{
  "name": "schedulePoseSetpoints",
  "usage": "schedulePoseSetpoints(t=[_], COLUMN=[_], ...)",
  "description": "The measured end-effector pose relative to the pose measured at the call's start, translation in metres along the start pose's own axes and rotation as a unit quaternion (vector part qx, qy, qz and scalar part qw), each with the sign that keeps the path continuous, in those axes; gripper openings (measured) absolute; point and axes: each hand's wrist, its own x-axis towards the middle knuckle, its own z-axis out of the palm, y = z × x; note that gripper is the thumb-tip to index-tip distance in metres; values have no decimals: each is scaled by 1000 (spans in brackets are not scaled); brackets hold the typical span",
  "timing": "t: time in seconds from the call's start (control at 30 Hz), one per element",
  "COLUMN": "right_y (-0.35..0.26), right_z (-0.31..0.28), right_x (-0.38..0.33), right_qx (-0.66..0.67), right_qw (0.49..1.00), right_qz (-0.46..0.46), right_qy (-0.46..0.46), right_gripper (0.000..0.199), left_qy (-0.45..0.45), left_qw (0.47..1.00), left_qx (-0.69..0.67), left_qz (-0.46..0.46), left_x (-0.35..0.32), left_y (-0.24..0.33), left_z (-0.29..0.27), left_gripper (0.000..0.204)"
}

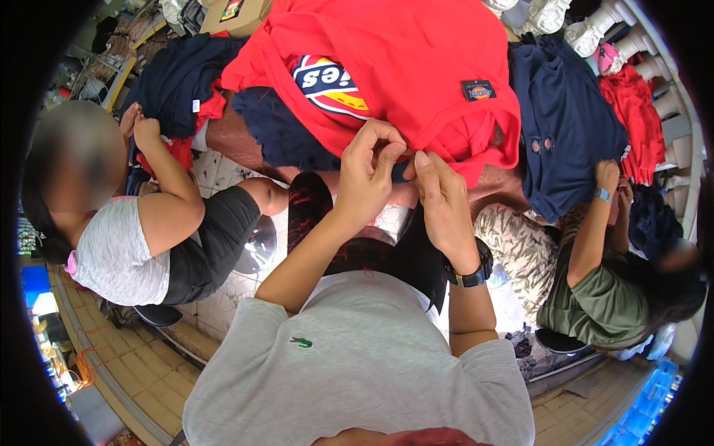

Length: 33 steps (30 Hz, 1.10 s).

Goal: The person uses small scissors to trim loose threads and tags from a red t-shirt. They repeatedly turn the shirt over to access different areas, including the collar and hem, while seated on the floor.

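A red garment [416, 59] with a large printed patch [332, 85] and a small dark label [479, 91] lies spread in front of me. At its near edge my left hand [370, 175] is closed in a pinch, thumb against fingertips. Beside it, fingertips almost meeting the left ones, my right hand [446, 204] pinches too, a dark watch [472, 271] on its wrist. Whatever sits between the fingers is too small to make out. Dark navy cloth [286, 134] shows beneath the red garment on the left.
A co-worker [123, 238] sits on my left by navy garments [186, 78]. To my right another co-worker [613, 297] handles a navy garment [565, 126]. Farther right hangs red cloth [632, 119]. A cardboard box [236, 16] stands at the far left of the work surface.
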Motion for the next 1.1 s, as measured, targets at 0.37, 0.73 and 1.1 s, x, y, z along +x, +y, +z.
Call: schedulePoseSetpoints(t=[0.37, 0.73, 1.1], right_y=[12, 17, -27], right_z=[5, -3, -21], right_x=[13, 32, 14], right_qx=[-23, 46, 180], right_qw=[998, 973, 977], right_qz=[-45, -173, -100], right_qy=[39, 147, 58], right_gripper=[42, 27, 28], left_qy=[-7, -233, -66], left_qw=[999, 924, 968], left_qx=[35, 192, 168], left_qz=[29, 235, 175], left_x=[2, -5, 7], left_y=[5, 20, 73], left_z=[3, -26, -27], left_gripper=[10, 27, 51])
